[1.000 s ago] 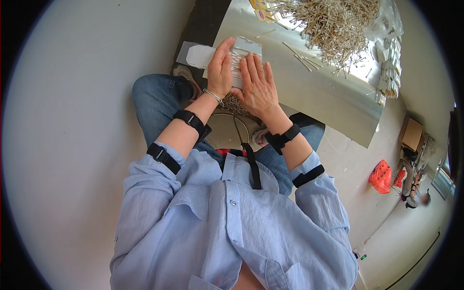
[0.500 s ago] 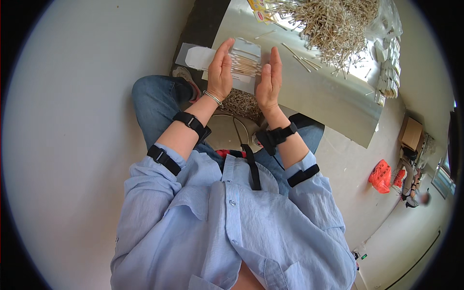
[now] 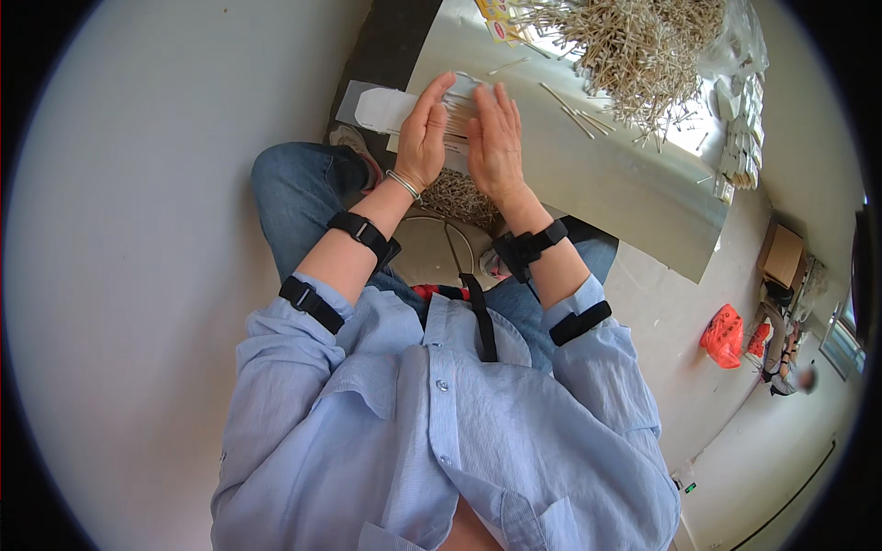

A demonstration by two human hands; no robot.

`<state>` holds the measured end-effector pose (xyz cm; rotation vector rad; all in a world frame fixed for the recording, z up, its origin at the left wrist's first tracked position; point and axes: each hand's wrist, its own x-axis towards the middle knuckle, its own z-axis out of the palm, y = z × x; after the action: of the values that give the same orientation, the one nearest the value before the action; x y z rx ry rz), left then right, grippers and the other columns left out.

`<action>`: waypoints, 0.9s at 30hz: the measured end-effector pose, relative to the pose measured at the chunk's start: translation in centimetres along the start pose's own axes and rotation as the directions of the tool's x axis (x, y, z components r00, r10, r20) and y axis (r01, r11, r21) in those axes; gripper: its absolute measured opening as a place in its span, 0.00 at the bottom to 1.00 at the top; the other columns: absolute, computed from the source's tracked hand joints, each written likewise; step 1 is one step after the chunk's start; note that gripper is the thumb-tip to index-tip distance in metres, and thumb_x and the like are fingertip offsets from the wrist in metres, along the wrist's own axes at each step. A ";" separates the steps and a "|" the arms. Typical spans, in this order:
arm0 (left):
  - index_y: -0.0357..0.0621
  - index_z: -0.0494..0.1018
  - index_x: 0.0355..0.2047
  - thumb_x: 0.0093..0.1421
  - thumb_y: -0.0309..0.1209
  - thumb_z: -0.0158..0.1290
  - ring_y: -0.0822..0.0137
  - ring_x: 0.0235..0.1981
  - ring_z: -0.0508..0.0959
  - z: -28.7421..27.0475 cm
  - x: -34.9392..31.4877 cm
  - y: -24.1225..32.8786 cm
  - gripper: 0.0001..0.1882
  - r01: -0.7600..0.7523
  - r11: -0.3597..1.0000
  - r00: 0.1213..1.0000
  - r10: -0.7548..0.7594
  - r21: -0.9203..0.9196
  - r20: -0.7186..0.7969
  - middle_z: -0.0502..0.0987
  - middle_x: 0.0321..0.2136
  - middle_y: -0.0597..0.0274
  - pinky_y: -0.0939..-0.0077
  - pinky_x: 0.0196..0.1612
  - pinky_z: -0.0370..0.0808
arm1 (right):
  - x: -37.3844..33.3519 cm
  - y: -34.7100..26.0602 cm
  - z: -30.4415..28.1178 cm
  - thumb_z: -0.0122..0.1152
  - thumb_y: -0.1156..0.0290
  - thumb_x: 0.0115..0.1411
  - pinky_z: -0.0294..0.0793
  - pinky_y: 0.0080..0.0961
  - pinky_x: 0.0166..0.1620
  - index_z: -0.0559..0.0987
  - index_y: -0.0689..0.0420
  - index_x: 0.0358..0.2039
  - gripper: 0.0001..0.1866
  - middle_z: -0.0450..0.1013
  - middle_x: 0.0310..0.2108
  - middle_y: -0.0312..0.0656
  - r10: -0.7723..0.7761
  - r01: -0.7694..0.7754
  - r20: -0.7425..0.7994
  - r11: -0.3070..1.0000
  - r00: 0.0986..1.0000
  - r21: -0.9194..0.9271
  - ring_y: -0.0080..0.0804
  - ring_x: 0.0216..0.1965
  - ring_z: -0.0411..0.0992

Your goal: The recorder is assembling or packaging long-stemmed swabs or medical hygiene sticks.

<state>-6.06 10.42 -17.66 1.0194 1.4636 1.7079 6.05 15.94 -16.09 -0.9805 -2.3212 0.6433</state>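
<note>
Between my two palms lies a row of cotton swabs (image 3: pixel 457 119) with pale wooden sticks, on white packaging at the table's near left corner. My left hand (image 3: pixel 423 142) stands on edge at the swabs' left ends, fingers stretched out. From the right, my right hand (image 3: pixel 496 145) leans over the other ends with straight fingers, hiding part of the row. Neither hand is closed round anything. A white card flap (image 3: pixel 384 111) sticks out to the left of my left hand.
The metal table (image 3: pixel 616 197) bears a large heap of swabs (image 3: pixel 638 50), several loose swabs (image 3: pixel 581 118), yellow packets (image 3: pixel 496 18), a clear plastic bag (image 3: pixel 738 46) and stacked white packs (image 3: pixel 742 151). More swabs (image 3: pixel 462 196) lie below the table edge. A red bag (image 3: pixel 723 336) is on the floor.
My right hand has moved left and tilted in over the swabs, narrowing the gap between my palms. My left hand has hardly moved.
</note>
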 end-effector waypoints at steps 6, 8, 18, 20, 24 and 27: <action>0.34 0.55 0.62 0.71 0.40 0.34 0.57 0.65 0.58 -0.2 0.1 0.0 0.26 0.035 0.997 0.997 -0.030 -0.062 0.075 0.61 0.61 0.47 0.67 0.67 0.51 | -0.3 -0.2 -0.4 0.52 0.78 0.57 0.52 0.48 0.65 0.67 0.59 0.56 0.24 0.66 0.55 0.48 -0.088 0.087 0.099 0.996 0.991 0.020 0.48 0.60 0.59; 0.34 0.55 0.62 0.71 0.40 0.33 0.57 0.65 0.58 -0.3 0.1 0.0 0.26 0.033 0.998 0.996 -0.029 -0.052 0.083 0.61 0.61 0.47 0.68 0.67 0.51 | -0.3 -0.2 -0.4 0.52 0.79 0.56 0.52 0.48 0.65 0.67 0.59 0.56 0.25 0.66 0.55 0.48 -0.087 0.081 0.094 0.995 0.992 0.066 0.48 0.60 0.60; 0.37 0.63 0.59 0.70 0.41 0.35 0.57 0.60 0.66 0.0 0.1 0.3 0.24 -0.020 0.998 0.999 0.017 0.057 0.044 0.69 0.57 0.50 0.70 0.62 0.60 | -0.7 -0.7 0.4 0.39 0.67 0.68 0.47 0.37 0.67 0.56 0.67 0.63 0.26 0.50 0.66 0.57 0.179 -0.124 -0.067 0.863 0.982 0.491 0.51 0.68 0.48; 0.38 0.63 0.59 0.70 0.41 0.36 0.57 0.61 0.66 -0.1 0.1 0.5 0.24 -0.024 0.998 0.998 0.020 0.066 0.063 0.68 0.57 0.49 0.70 0.62 0.59 | -0.6 -0.9 0.6 0.38 0.66 0.69 0.45 0.37 0.68 0.55 0.67 0.64 0.27 0.49 0.67 0.56 0.182 -0.135 -0.048 0.860 0.982 0.491 0.51 0.69 0.46; 0.38 0.63 0.59 0.70 0.40 0.36 0.56 0.61 0.65 -0.1 0.1 0.4 0.24 -0.030 0.995 0.998 0.023 0.095 0.065 0.68 0.57 0.49 0.70 0.62 0.59 | -0.6 -0.5 0.1 0.41 0.65 0.68 0.43 0.41 0.68 0.55 0.67 0.64 0.28 0.48 0.67 0.57 0.123 -0.109 -0.014 0.926 0.992 0.362 0.52 0.69 0.43; 0.37 0.61 0.60 0.71 0.40 0.35 0.58 0.62 0.63 -0.2 0.1 0.5 0.24 -0.006 0.997 0.997 0.001 0.071 0.072 0.66 0.59 0.50 0.70 0.64 0.56 | -1.0 -0.6 -0.6 0.46 0.68 0.65 0.43 0.45 0.68 0.57 0.66 0.63 0.28 0.48 0.67 0.57 0.034 -0.036 0.019 0.991 0.999 0.127 0.54 0.69 0.43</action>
<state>-6.30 10.38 -17.16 1.1102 1.4856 1.6145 6.73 14.94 -15.63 -0.9623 -2.2509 0.8067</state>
